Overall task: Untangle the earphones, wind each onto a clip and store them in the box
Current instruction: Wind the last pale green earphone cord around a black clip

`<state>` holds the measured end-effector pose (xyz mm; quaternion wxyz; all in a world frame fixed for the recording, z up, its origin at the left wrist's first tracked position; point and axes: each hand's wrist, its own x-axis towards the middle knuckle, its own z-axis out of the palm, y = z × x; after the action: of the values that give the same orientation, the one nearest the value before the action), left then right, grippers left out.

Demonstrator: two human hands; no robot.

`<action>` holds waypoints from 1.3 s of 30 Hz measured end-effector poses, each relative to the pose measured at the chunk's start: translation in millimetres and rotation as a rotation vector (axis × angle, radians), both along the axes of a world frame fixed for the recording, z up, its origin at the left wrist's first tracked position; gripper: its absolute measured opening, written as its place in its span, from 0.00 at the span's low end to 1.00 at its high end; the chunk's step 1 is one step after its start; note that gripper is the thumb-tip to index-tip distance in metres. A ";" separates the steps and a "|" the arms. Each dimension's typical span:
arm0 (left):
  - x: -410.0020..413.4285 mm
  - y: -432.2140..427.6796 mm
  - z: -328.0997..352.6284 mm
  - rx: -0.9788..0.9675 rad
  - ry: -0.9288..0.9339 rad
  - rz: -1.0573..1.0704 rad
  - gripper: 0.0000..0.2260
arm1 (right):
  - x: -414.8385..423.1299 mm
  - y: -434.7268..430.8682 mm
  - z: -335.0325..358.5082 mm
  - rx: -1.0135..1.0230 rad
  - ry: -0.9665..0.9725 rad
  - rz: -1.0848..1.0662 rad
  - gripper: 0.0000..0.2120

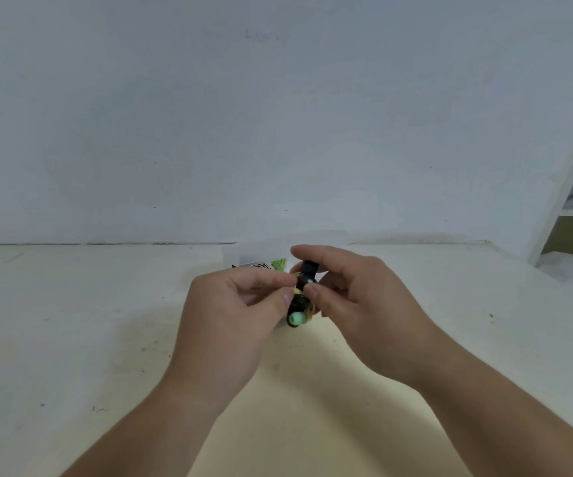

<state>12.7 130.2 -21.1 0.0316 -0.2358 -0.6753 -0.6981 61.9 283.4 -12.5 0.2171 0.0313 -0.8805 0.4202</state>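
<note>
**Yellow earphone on clip, held just in front of the box**

- The earphone (310,309) is a thin yellow cable looped round a black clip (307,270), with a mint ear tip (295,318) poking out at the end nearest me. The bundle is in the air just in front of the box (233,257), above the table (71,321).
- Left hand (240,304): narrow grip, thumb and forefinger pinching the cable at the clip's middle.
- Right hand (357,297): grip closed on the clip, forefinger over its far end and thumb at the middle.
- My read on handling: very light, cable limp and springy, so the loops will slip off if let go. The clip is the stiff part. I'd hold it there, not by the ear tip.
- The box is translucent. Something black-and-white striped and something green show through its wall. I can't tell what they are.
</note>
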 end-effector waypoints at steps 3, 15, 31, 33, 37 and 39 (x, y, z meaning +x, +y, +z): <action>-0.9 -0.2 -1.0 0.029 -0.095 0.036 0.09 | -0.3 -0.7 -2.2 0.047 -0.028 0.014 0.21; -3.1 -1.3 -2.6 0.053 -0.235 0.007 0.08 | -3.9 2.4 -4.0 0.019 -0.057 0.012 0.23; -6.7 -2.5 -3.1 -0.021 -0.300 -0.011 0.03 | -4.8 4.5 -5.3 -0.053 -0.127 0.097 0.23; -7.5 -4.1 -1.5 -0.015 -0.337 -0.028 0.03 | -5.3 6.0 -5.8 -0.047 -0.136 0.090 0.23; -7.6 -5.7 2.2 -0.045 -0.357 -0.074 0.03 | -5.4 8.8 -4.8 0.007 -0.161 0.076 0.22; -8.4 -5.8 2.7 -0.059 -0.356 -0.068 0.06 | -5.4 8.8 -2.9 0.021 -0.172 0.072 0.23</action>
<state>4.3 124.4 -18.4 -0.1189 -0.1320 -0.6819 -0.7095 56.5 292.2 -15.4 0.1253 0.0291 -0.8986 0.4195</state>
